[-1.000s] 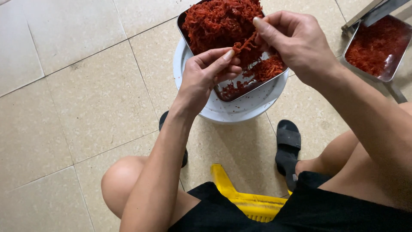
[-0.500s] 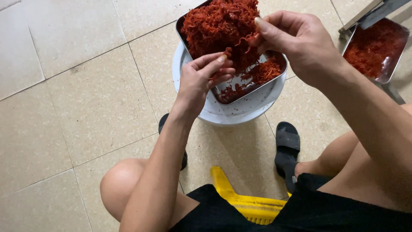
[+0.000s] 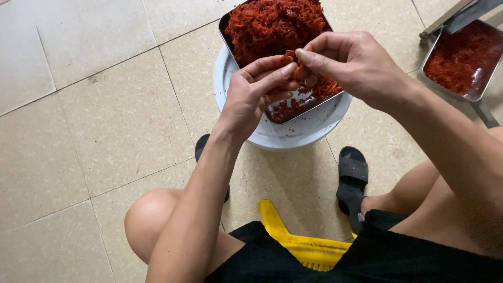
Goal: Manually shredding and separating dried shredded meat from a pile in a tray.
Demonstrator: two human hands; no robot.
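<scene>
- Pinching a small clump of red shreds between the fingertips of both hands, left hand and right hand meeting just above the metal tray.
- Heaped high with more red shreds at the tray's far end; near end mostly bare.
- Resting on a white bucket lid beneath the tray.
- Standing right of the tray, well apart: second metal tray of red shreds.
- Planted on the tiled floor near the tray: black sandal.
- Lying nearer still: yellow stool.
</scene>
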